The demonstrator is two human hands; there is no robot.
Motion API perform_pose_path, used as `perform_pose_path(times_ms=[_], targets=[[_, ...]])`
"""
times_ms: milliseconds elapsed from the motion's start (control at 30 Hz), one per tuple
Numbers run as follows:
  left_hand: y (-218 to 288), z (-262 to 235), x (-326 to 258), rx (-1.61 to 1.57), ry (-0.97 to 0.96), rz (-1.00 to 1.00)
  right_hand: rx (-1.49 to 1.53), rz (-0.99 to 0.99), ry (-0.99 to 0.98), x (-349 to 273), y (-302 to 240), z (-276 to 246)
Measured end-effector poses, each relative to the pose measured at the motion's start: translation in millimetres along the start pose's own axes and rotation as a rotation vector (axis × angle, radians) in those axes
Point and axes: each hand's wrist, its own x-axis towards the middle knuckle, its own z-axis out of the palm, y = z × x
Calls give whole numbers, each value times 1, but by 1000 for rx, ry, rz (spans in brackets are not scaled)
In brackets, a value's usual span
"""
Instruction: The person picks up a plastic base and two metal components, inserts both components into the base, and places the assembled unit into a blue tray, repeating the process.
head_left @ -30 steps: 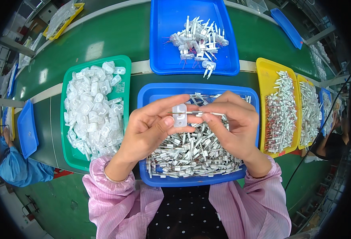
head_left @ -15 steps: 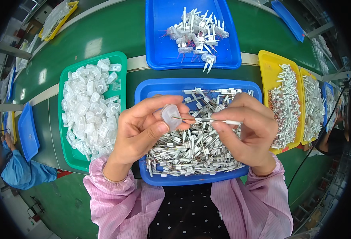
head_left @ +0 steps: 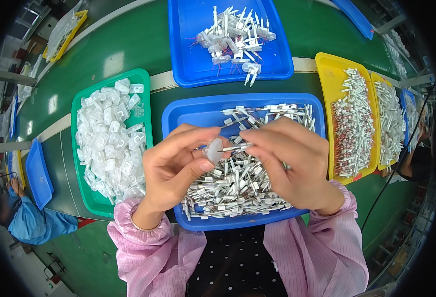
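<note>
Both hands pinch: left hand on clear, prob. plastic cap; right hand on thin pin.

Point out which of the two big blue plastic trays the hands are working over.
The nearer blue plastic tray, heaped with small white pin parts; the far blue tray sits beyond the belt's pale stripe, untouched.
</note>
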Motion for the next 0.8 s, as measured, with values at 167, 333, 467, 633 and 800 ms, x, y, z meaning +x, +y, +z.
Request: perform_pose_path(times_ms=[167,333,467,633,800], targets=[[-8,0,-4,-43,129,-112,70,73,-30,-4,6,8],[-16,-1,-4,-62,117,-44,50,46,-77,-5,9,7],[-20,3,-6,116,111,21,28,46,-56,-9,8,12],[-20,5,-10,249,128,194,22,-83,47,-18,5,19],[-9,3,-3,333,9,90,51,4,-283,-14,4,-14]])
